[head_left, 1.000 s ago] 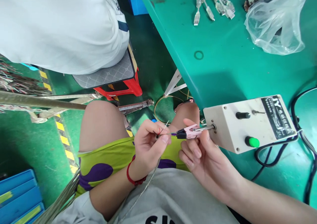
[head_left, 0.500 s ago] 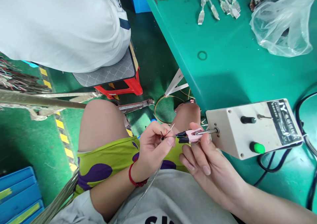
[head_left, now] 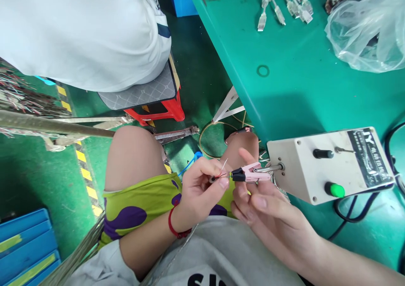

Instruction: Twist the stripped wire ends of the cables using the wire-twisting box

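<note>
My left hand [head_left: 204, 191] is closed, pinching the end of a cable [head_left: 218, 177] whose thin red, black and white wires fan out between thumb and forefinger. Just right of the fingertips, a pink clip [head_left: 252, 173] with black-covered jaws sits closed at the wire ends. It is mounted on the metal shaft [head_left: 272, 168] of a beige box [head_left: 303, 168] marked JY, which has a green button and a black knob. My right hand [head_left: 272, 203] is below and behind the clip, fingers apart and the thumb off its pink handles.
The green table [head_left: 284, 96] holds cables with clear plugs [head_left: 294, 3], a clear plastic bag [head_left: 367, 37] and black cords [head_left: 351, 216]. At left, a person in white [head_left: 82, 33] sits on a red stool [head_left: 174, 106]. A metal bar [head_left: 57, 125] with bundled wires and blue crates [head_left: 28, 248] are nearby.
My right thumb and fingers have let go of the clip's handles, and its jaws have closed at the wire ends. My left hand still pinches the cable. The view has shifted slightly.
</note>
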`<state>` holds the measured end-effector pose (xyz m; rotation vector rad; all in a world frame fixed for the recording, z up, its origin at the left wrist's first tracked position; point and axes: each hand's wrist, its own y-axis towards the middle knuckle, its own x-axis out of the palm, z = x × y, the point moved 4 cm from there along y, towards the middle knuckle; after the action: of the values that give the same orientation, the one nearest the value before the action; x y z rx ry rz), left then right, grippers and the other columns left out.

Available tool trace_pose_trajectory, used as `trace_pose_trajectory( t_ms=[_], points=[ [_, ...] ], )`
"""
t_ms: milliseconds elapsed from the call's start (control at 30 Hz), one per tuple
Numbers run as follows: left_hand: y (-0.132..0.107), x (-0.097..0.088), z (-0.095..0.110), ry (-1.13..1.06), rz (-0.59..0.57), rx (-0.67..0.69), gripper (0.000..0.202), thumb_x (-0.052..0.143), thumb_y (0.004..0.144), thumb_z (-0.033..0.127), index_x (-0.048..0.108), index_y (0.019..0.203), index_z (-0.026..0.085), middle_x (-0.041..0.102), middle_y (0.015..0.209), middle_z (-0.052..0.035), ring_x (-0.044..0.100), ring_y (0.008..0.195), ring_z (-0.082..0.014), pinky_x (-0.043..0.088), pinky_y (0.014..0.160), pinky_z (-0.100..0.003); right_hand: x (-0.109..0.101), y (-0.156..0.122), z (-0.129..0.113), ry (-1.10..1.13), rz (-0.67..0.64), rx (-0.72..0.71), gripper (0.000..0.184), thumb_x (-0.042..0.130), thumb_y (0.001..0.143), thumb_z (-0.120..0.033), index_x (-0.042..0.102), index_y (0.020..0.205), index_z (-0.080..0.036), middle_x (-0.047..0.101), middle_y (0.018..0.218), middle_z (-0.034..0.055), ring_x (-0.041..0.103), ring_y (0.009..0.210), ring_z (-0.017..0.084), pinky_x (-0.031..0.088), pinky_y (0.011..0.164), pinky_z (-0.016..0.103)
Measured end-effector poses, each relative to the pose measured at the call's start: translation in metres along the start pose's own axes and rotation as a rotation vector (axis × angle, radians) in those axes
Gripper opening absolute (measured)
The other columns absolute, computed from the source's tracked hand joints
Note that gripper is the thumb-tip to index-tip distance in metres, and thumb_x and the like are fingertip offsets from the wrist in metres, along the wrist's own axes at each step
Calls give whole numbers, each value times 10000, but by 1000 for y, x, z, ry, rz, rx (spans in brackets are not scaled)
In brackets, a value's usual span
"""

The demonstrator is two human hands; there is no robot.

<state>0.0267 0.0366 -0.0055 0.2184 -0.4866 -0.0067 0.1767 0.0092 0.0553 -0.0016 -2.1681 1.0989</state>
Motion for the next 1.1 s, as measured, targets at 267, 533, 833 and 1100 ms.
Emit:
trace_pose_trajectory(
  t_ms=[267, 533, 833, 1100],
  points=[
    [-5, -5, -3, -106, 45, 2, 88, 781, 1108, 180, 738, 1063, 242, 730, 869, 17, 663, 737, -116, 568, 705, -216, -4, 5, 2, 27, 171, 19, 619, 994, 735, -154, 879, 1333, -264, 657, 824, -35, 429, 646, 114, 464, 624, 267],
    [6, -7, 6, -125, 112, 18, 173, 814, 1089, 221, 702, 956, 223, 633, 746, 40, 618, 648, -112, 551, 626, -193, -3, 7, 1, 50, 166, 5, 582, 985, 709, -127, 891, 1270, -252, 664, 817, -32, 430, 645, 121, 464, 610, 266],
    [2, -4, 9, -81, 82, 73, 117, 761, 1122, 216, 694, 1028, 231, 627, 772, 35, 603, 664, -112, 537, 630, -196, 0, 5, -4, 30, 106, -20, 667, 1026, 747, -205, 875, 1391, -293, 680, 862, -16, 445, 692, 136, 470, 644, 279],
    [-3, -5, 7, -61, 53, 99, 80, 726, 1137, 182, 694, 1087, 234, 646, 827, 21, 599, 702, -122, 522, 644, -223, 5, 4, -2, 27, -44, -29, 365, 974, 943, -408, 901, 1279, -287, 613, 797, -6, 417, 688, 153, 440, 669, 300]
  ],
)
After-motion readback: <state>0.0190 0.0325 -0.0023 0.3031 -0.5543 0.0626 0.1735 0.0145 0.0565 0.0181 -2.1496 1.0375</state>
